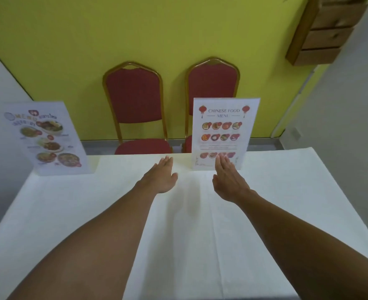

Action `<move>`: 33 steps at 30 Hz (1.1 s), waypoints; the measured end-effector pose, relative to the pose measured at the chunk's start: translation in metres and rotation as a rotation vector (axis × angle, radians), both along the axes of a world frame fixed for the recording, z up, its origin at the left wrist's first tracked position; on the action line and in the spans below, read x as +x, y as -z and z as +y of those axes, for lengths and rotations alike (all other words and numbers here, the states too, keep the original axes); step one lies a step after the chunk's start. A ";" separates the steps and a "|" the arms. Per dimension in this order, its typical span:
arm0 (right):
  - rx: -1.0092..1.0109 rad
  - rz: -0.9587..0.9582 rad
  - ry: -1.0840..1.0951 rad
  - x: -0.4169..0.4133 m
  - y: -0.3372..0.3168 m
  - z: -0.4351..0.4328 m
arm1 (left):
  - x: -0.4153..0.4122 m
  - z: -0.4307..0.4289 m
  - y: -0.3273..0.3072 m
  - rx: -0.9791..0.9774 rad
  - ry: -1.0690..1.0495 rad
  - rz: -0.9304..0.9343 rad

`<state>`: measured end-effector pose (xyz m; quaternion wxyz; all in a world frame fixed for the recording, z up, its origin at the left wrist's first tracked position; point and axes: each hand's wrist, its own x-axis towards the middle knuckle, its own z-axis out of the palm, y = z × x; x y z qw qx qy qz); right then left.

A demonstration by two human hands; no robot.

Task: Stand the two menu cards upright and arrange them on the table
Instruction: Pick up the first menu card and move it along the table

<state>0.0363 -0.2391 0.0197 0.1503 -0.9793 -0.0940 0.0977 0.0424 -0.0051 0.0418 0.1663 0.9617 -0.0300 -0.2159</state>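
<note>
Two menu cards stand upright near the far edge of the white-clothed table (200, 224). The Chinese food menu card (225, 131) stands right of centre, facing me. A second menu card (45, 138) with food photos stands at the far left corner, leaning a little. My left hand (161, 176) reaches forward over the cloth, flat and empty, left of the Chinese card. My right hand (229, 180) is stretched out flat just in front of that card's lower edge, fingertips overlapping its bottom, holding nothing.
Two red chairs with gold frames, the left chair (135, 109) and the right chair (213, 83), stand behind the table against a yellow wall. Brown cardboard boxes (328, 33) are stacked at the top right. A grey wall runs down the right side.
</note>
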 end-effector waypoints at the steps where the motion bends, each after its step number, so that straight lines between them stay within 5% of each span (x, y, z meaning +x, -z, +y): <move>1: 0.002 0.004 0.015 0.000 0.001 -0.008 | 0.003 -0.009 0.000 0.001 0.012 -0.002; 17: 0.348 0.004 0.385 0.034 0.004 -0.053 | 0.057 -0.059 0.010 -0.155 -0.074 0.038; 22: 0.413 0.134 0.579 0.054 -0.001 -0.070 | 0.064 -0.074 0.009 -0.284 -0.147 0.008; 33: 0.681 0.086 0.441 0.078 -0.007 -0.092 | 0.080 -0.108 0.011 -0.469 -0.388 0.004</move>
